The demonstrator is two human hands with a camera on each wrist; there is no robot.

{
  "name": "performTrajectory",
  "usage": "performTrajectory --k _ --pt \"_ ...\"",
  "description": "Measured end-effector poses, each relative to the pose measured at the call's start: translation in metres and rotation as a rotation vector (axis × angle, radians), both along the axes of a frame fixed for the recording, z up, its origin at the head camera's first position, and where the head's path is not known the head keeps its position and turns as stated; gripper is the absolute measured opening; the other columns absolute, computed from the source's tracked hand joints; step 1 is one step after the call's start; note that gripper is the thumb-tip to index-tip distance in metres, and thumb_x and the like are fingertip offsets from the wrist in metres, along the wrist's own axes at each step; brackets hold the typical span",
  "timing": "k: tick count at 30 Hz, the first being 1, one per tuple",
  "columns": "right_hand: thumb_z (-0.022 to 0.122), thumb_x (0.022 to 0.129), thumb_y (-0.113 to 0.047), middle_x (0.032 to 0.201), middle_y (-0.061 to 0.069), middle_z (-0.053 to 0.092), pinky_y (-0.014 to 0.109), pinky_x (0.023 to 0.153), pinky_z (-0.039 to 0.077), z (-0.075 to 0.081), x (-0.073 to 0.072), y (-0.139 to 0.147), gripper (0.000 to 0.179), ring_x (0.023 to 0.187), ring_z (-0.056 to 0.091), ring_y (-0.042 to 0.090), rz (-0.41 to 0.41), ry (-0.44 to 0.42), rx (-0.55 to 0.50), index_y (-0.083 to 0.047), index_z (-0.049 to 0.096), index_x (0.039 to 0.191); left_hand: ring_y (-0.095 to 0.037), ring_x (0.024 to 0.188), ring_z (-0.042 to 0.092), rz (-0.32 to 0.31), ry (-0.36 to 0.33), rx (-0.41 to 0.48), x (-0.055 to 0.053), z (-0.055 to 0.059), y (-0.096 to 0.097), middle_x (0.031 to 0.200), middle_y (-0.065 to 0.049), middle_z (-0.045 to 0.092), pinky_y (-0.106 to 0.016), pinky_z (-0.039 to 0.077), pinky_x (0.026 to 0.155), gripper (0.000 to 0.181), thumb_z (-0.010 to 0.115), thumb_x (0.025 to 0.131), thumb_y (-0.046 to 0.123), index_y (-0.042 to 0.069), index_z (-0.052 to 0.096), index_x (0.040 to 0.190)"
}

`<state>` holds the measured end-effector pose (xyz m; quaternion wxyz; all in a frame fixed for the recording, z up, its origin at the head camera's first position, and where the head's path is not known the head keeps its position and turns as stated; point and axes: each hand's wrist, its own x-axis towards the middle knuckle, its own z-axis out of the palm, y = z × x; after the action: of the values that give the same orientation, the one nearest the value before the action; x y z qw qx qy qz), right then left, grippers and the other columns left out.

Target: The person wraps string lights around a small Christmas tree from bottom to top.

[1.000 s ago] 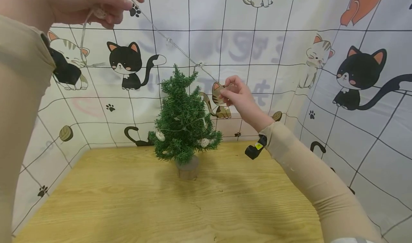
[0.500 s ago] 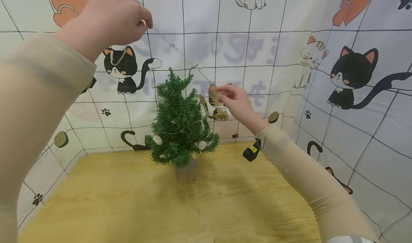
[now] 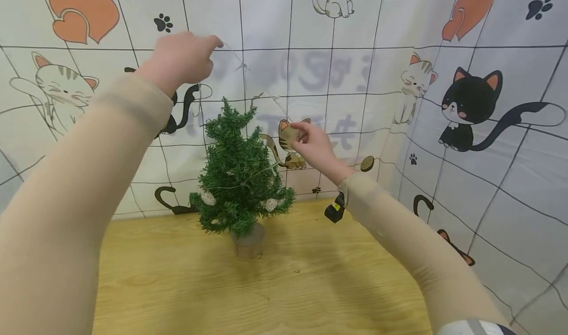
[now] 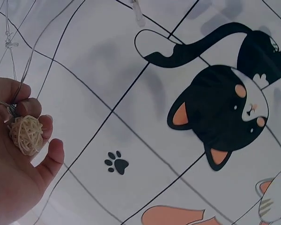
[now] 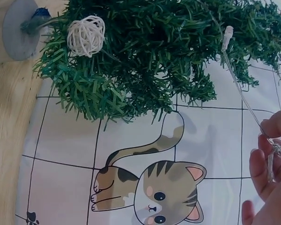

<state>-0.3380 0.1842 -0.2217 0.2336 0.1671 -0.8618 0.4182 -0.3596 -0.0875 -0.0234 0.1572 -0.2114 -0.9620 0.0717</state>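
Observation:
A small artificial Christmas tree (image 3: 239,167) stands on the table, with part of a thin string of lights (image 5: 239,89) wound round it. My left hand (image 3: 179,61), raised above and left of the treetop, grips the string's wire; a woven rattan ball (image 4: 27,135) lies against its fingers in the left wrist view. To the right of the tree, my right hand (image 3: 314,145) pinches the same string at a knotted bit (image 5: 278,151). Between both hands the wire runs behind or above the treetop; which one I cannot tell. White rattan balls (image 5: 86,36) sit among the lower branches.
The tree's round wooden base (image 3: 249,241) rests on the wooden table (image 3: 266,295). A cat-printed cloth (image 3: 346,88) hangs close behind and along the right. A black wrist camera (image 3: 335,209) is strapped under my right wrist.
My left hand has come down and to the right, still gripping the wire, and has turned its back to the head view. The right hand keeps its pinch beside the tree. The head view has shifted.

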Motion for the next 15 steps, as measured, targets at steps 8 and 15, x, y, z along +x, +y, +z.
performTrajectory --k 8,15 --pt "0.055 0.090 -0.004 0.097 0.006 0.060 0.031 0.062 0.039 -0.003 -0.012 -0.010 0.048 0.081 0.056 0.019 0.006 -0.091 0.049 -0.007 0.051 0.138 -0.041 0.115 0.036 0.021 -0.220 0.124 -0.026 -0.028 -0.014 0.155 -0.023 0.022 -0.052 0.033 0.085 0.061 0.025 0.097 0.012 0.011 0.011 0.156" --pt "0.056 0.091 -0.005 0.102 0.007 0.059 0.029 0.055 0.035 -0.012 -0.019 -0.020 0.049 0.069 0.046 0.019 0.059 -0.200 0.032 -0.008 0.050 0.140 -0.043 0.124 0.028 0.039 -0.407 0.183 -0.033 -0.054 -0.040 0.155 -0.029 0.013 -0.053 0.027 0.088 0.059 0.023 0.098 0.010 0.001 0.012 0.154"
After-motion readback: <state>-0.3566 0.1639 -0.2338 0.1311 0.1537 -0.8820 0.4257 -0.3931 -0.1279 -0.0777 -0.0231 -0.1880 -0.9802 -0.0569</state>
